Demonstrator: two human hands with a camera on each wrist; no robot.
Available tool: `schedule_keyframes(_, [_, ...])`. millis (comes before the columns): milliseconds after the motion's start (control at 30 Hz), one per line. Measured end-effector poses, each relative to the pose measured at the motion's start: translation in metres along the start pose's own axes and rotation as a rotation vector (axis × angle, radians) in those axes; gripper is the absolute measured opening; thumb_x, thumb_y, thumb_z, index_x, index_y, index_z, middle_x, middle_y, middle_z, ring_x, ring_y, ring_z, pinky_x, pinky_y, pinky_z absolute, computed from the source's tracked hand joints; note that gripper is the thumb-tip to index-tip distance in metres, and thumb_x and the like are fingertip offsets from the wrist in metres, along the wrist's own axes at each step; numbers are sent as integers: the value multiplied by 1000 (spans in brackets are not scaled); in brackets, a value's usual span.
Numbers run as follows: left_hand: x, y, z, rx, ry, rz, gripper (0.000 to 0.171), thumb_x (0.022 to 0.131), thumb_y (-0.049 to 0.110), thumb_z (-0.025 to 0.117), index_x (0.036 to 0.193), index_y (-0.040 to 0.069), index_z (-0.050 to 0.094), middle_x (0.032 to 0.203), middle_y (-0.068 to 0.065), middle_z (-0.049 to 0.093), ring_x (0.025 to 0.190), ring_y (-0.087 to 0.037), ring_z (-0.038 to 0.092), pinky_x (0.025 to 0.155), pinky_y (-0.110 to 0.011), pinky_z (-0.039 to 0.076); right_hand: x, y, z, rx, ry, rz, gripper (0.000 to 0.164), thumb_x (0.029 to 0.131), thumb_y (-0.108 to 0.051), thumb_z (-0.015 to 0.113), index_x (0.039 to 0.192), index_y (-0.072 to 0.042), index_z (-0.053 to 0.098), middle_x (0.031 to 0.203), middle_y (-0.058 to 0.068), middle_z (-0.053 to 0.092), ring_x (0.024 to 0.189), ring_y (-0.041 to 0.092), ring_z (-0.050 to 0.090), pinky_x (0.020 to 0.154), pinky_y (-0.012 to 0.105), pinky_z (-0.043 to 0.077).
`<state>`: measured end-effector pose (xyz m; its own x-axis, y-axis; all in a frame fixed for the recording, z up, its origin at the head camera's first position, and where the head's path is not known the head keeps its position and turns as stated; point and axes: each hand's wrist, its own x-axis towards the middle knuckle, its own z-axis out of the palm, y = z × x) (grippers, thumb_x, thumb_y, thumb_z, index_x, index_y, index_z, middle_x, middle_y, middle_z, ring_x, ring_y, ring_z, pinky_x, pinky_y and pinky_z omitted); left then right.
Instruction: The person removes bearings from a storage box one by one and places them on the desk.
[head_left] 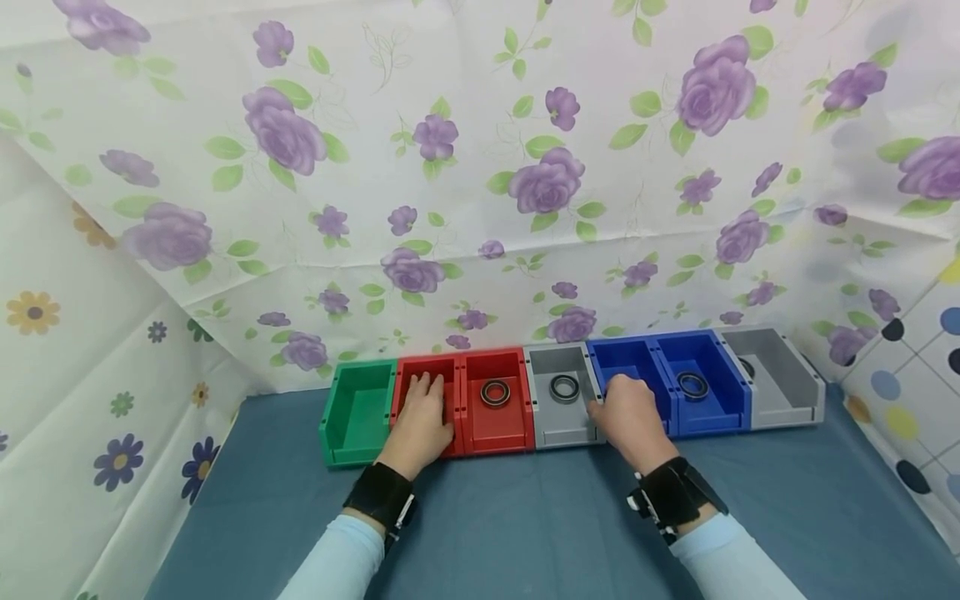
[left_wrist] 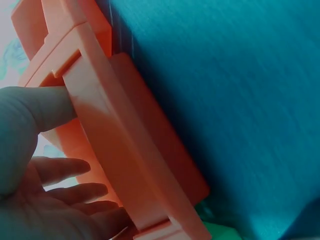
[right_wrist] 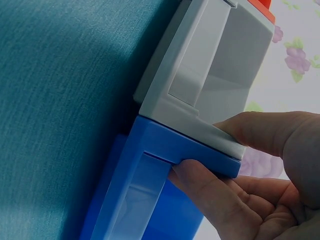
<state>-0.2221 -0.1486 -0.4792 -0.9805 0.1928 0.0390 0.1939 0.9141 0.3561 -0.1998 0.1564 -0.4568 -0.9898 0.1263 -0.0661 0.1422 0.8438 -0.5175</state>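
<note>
My left hand (head_left: 420,423) reaches into the left red bin (head_left: 450,367). In the left wrist view its thumb (left_wrist: 52,107) lies behind the bin's front wall, with the other fingers loosely extended inside. My right hand (head_left: 630,417) pinches the adjoining side walls of the middle grey bin (right_wrist: 185,55) and the left blue bin (right_wrist: 150,195). Its thumb is on the grey side and its curled fingers are on the blue side. A ball bearing (head_left: 564,387) lies in that grey bin, left of the right hand. Another bearing (head_left: 495,392) sits in the right red bin (head_left: 498,429).
The bins stand side by side in a row against a flowered sheet (head_left: 450,167). A green bin (head_left: 360,457) is at the left end. Further right, the right blue bin (head_left: 712,421) and end grey bin (head_left: 787,415) hold bearings. A blue cloth (head_left: 517,517) covers the table.
</note>
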Motion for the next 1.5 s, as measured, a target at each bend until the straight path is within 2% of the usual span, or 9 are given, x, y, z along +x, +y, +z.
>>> schedule_keyframes(433, [5, -1, 7, -9, -36, -42, 72, 81, 18, 68, 142, 1, 34, 144, -25, 29, 132, -44, 19, 100, -50, 27, 0, 1, 1, 9, 2, -2, 24, 85, -24, 65, 69, -7, 58, 57, 4, 51, 49, 16, 50, 42, 27, 42])
schedule_keyframes(700, [5, -3, 10, 1, -38, -14, 60, 81, 13, 63, 136, 1, 43, 136, -24, 39, 129, -44, 27, 102, -50, 25, 0, 0, 1, 7, 8, -5, 23, 84, -23, 65, 70, -7, 59, 58, 4, 52, 50, 16, 50, 42, 27, 42])
schedule_keyframes(833, [4, -1, 9, 27, -25, -4, 51, 80, 13, 64, 129, 2, 51, 127, -20, 46, 117, -39, 42, 96, -48, 36, 0, 0, 1, 8, 1, 5, 22, 85, -24, 65, 72, -7, 59, 59, 4, 52, 50, 16, 51, 42, 27, 42])
schedule_keyframes(933, [4, -1, 9, 57, -17, 16, 39, 80, 10, 64, 118, 3, 59, 115, -18, 51, 99, -32, 50, 85, -44, 45, 0, 1, 2, 6, 1, 5, 23, 85, -24, 65, 71, -7, 59, 58, 3, 52, 50, 16, 51, 42, 27, 42])
schedule_keyframes(1067, [5, 0, 7, 73, -19, 30, 28, 78, 7, 65, 106, 6, 64, 100, -14, 53, 83, -25, 50, 71, -38, 48, 0, 1, 1, 3, 1, 8, 23, 85, -25, 66, 72, -7, 60, 59, 4, 52, 50, 16, 51, 42, 27, 42])
schedule_keyframes(1200, [5, 0, 6, 75, -19, 34, 19, 78, 6, 65, 96, 9, 64, 89, -9, 52, 76, -21, 47, 64, -34, 46, 0, 0, 1, 3, -6, 17, 22, 85, -25, 65, 74, -6, 60, 60, 4, 53, 51, 16, 51, 42, 26, 42])
schedule_keyframes(1367, [3, -2, 5, 63, -6, 53, 14, 77, 4, 64, 89, 11, 62, 79, -3, 49, 73, -18, 46, 60, -29, 43, 0, 0, 1, 1, -11, 18, 22, 85, -24, 65, 74, -6, 60, 59, 4, 53, 50, 16, 51, 42, 26, 42])
schedule_keyframes(1500, [0, -2, 3, 45, -2, 62, 13, 78, 6, 64, 89, 12, 61, 77, 0, 48, 75, -17, 45, 60, -27, 42, 0, 0, 1, 2, -10, 13, 22, 85, -24, 64, 73, -6, 60, 59, 4, 52, 50, 16, 51, 42, 26, 42])
